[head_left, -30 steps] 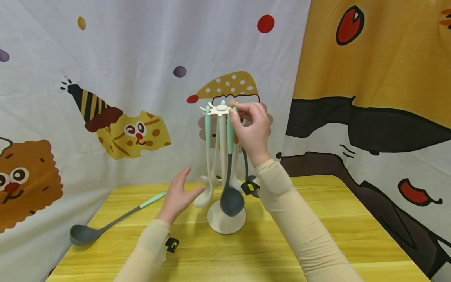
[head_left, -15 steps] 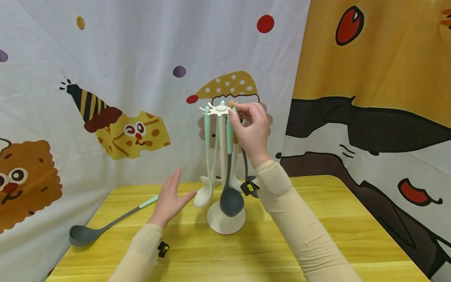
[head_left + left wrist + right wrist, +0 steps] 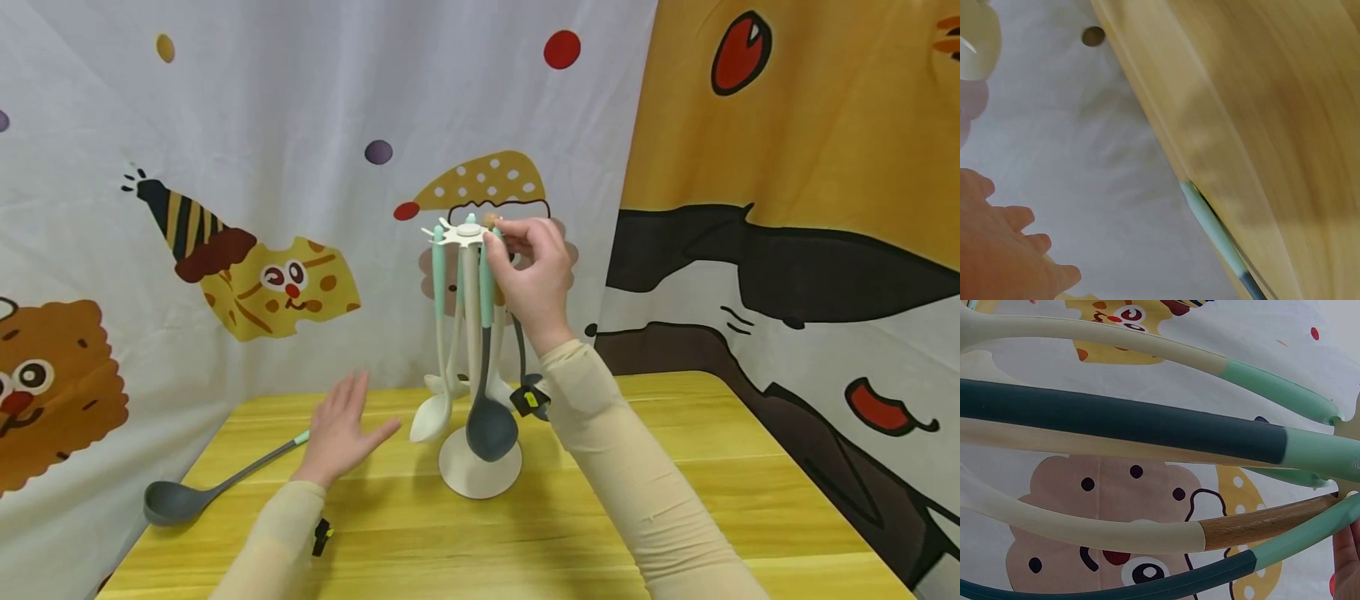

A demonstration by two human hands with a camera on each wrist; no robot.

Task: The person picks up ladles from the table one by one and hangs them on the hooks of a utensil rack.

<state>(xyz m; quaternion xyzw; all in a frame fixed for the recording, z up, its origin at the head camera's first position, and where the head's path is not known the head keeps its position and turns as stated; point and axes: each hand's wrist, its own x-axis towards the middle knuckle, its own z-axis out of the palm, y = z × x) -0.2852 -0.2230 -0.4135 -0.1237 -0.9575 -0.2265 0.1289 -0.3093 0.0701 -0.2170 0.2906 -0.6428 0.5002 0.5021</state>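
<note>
My right hand [image 3: 536, 279] pinches the mint handle top of a dark grey ladle [image 3: 492, 429] hanging at the front of a white utensil stand [image 3: 480, 483]. In the right wrist view that ladle's shaft [image 3: 1122, 419] runs across, and only a bit of the hand shows at the right edge. My left hand [image 3: 337, 437] hovers with spread fingers left of the stand, holding nothing. It partly covers the mint handle of a second grey ladle [image 3: 176, 503] lying on the table. The left wrist view shows this mint handle [image 3: 1213, 228] beside the left fingers [image 3: 1016, 217].
Other utensils hang round the stand: a white spoon [image 3: 430, 419] on the left, a white one with a wooden handle part [image 3: 1269, 522], and another dark-shafted one [image 3: 1110, 590]. A wooden table [image 3: 637, 500] bears everything; a printed curtain [image 3: 300, 125] hangs behind.
My left hand has moved left, away from the stand and over the handle end of the lying ladle, its fingers spreading. The right hand stays at the stand's top.
</note>
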